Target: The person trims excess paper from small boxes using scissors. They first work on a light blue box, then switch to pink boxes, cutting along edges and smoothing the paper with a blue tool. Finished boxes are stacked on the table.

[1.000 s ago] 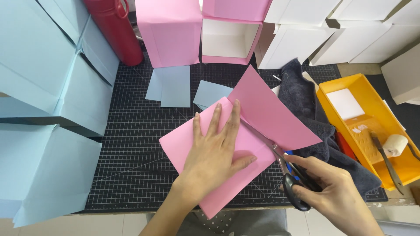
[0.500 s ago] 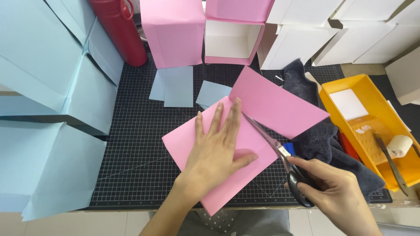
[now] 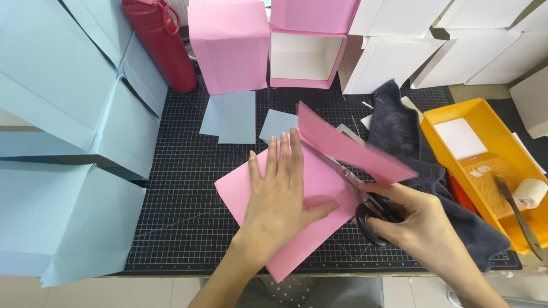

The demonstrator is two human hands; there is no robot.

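Since before, scissors [image 3: 365, 199] advanced; pink sheet [image 3: 285, 211] flap lifted. Right hand [image 3: 416, 222] grips handles; left hand [image 3: 279, 194] flat. Blades partly hidden.

Scissor blades [image 3: 342, 168] under pink flap [image 3: 354, 149]

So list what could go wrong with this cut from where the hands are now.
1. The left hand lies flat on the pink paper with its fingertips close to the cut line, so the scissors could nick a finger.
2. The freed pink flap stands up over the blades and may hide the line, so the cut could wander.
3. The right hand works over the dark towel; the blades might snag it.
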